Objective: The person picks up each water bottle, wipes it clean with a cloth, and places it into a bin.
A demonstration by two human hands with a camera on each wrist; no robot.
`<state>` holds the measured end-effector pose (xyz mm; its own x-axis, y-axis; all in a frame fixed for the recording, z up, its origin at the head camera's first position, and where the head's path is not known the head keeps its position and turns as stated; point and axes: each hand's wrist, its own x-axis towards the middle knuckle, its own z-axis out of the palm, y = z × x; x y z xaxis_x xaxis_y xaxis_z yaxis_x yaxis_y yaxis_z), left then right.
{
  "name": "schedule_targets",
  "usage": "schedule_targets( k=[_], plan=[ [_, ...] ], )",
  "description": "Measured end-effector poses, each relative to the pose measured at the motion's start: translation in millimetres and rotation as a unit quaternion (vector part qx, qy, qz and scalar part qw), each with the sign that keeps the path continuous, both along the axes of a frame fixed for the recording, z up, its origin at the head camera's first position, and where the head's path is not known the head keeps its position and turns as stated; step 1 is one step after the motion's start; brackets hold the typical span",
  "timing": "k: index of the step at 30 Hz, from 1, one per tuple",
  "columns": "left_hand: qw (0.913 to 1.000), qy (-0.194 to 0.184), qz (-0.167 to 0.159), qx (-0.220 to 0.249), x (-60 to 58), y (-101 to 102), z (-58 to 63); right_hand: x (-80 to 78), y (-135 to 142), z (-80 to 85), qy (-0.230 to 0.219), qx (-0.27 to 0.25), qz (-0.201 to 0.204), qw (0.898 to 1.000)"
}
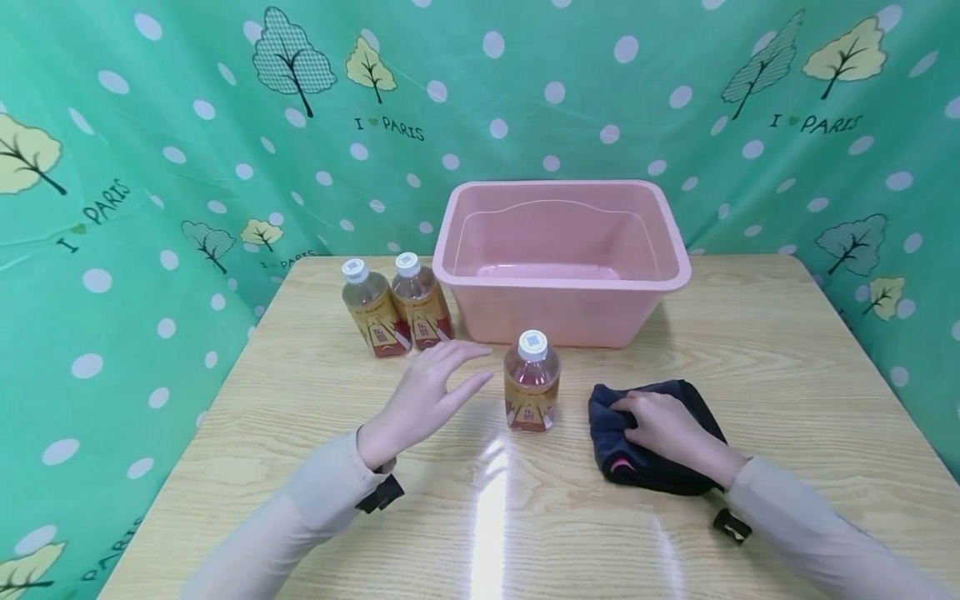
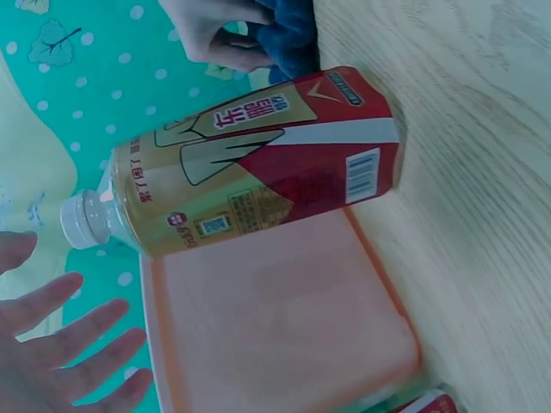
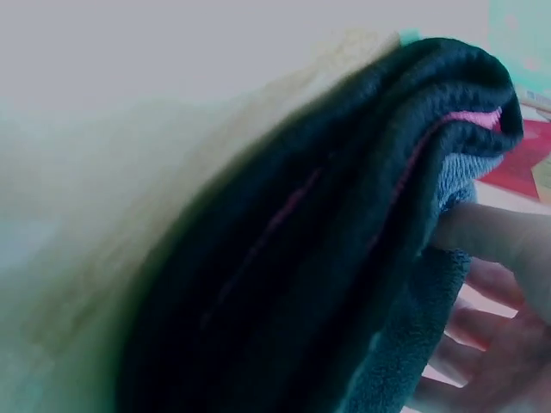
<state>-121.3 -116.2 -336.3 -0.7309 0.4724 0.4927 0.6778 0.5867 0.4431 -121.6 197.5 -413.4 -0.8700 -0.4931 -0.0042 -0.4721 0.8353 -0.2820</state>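
A bottle with a white cap and a gold and red label (image 1: pixel 531 392) stands upright near the middle of the table. My left hand (image 1: pixel 420 400) is held to the left of it with fingers spread and nothing in them. In the left wrist view, its fingers (image 2: pixel 95 323) lie apart from the bottle's cap. My right hand (image 1: pixel 671 427) grips a folded dark blue cloth (image 1: pixel 609 433) on the table, right of the bottle. Black edging and a little pink show along the cloth's folded layers in the right wrist view, with the thumb pressed on its blue side.
A pink plastic bin (image 1: pixel 547 308) with an open top stands at the back of the wooden table (image 1: pixel 787 375). Two similar bottles (image 1: pixel 378 321) stand side by side at its left. Behind hangs a green dotted curtain (image 1: pixel 525 83).
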Motion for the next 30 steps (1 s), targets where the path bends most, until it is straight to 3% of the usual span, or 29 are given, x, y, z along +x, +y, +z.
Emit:
schedule_targets(
  k=[7, 16, 30],
  plan=[
    [0.9990, 0.005, -0.019, 0.039, -3.8, 10.7, 4.3, 3.2, 3.6, 7.9, -0.004, -0.072, -0.018, 0.997],
    [0.9936, 0.043, -0.048, 0.093, -11.0, 25.0, 6.5, 8.7, 2.1, 17.6, 0.026, -0.176, -0.002, 0.984],
    [0.9872, 0.061, -0.067, 0.131, -19.9, 42.4, 2.1, 15.2, -0.8, 32.8, 0.077, -0.238, 0.012, 0.968]
  ],
)
